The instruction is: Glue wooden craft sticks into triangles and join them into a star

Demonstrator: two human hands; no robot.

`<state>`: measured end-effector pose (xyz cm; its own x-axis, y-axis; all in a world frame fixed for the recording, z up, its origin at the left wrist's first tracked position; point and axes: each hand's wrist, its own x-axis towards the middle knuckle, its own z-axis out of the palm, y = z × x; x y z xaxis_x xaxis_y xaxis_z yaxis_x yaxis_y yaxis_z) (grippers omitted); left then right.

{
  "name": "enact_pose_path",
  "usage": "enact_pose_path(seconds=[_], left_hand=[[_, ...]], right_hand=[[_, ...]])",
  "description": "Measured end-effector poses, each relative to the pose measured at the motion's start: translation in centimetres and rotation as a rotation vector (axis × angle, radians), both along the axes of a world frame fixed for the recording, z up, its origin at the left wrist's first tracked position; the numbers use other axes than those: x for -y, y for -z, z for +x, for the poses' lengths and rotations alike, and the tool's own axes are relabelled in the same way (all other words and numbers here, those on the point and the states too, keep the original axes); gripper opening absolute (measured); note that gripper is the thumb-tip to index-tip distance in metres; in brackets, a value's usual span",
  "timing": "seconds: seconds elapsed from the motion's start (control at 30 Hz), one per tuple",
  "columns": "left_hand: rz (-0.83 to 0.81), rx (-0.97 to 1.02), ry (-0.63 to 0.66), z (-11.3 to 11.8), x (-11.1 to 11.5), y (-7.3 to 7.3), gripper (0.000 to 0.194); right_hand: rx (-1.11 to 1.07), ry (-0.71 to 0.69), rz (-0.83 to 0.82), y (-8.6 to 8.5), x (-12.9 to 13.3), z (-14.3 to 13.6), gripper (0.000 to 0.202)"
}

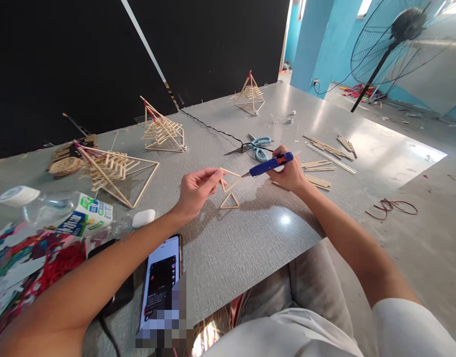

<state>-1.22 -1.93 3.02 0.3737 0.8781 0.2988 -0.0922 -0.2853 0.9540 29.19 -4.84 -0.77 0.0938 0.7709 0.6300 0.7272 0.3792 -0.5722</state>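
Note:
Between the thumb and fingers of my left hand [200, 191] is a small triangle of thin wooden sticks [233, 184], raised above the table. My right hand [290, 171] grips a blue glue gun [268, 165], its metal nozzle pointing left. The nozzle tip is at the triangle's right corner; whether they touch I cannot tell. Just below, a smaller stick triangle [230, 206] lies flat on the grey table [246, 258]. Bundles of loose wooden sticks [317, 182] lie beside and behind my right hand.
Light-blue scissors [260, 148] and a black cord lie behind the hands. Stick pyramids [163, 126] stand at the back and left. At left are a plastic bottle [60, 210], a white case [143, 218], red string [66, 265] and a phone [161, 282]. A fan [408, 25] stands right.

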Motion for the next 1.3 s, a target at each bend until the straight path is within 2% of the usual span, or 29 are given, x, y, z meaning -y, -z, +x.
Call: enact_pose_path(seconds=[0.2,0.6,0.93,1.13,1.3], left_hand=[[-0.033,0.005,0.013,0.0,-0.1,0.0,0.031],[-0.071,-0.05,0.052,0.1,-0.6,0.8,0.046],[-0.059,-0.084,0.046,0.3,-0.3,0.6,0.05],[-0.077,-0.074,0.057,0.4,-0.2,0.6,0.056],[-0.096,-0.064,0.076,0.3,-0.3,0.8,0.06]], right_hand=[[-0.011,0.008,-0.006,0.1,-0.1,0.0,0.031],[-0.155,-0.087,0.019,0.0,0.1,-1.6,0.033],[-0.286,-0.16,-0.117,0.3,0.2,-3.0,0.022],[-0.366,-0.204,-0.205,0.5,0.3,-3.4,0.026],[-0.416,-0.304,-0.294,0.7,0.4,-3.8,0.029]])
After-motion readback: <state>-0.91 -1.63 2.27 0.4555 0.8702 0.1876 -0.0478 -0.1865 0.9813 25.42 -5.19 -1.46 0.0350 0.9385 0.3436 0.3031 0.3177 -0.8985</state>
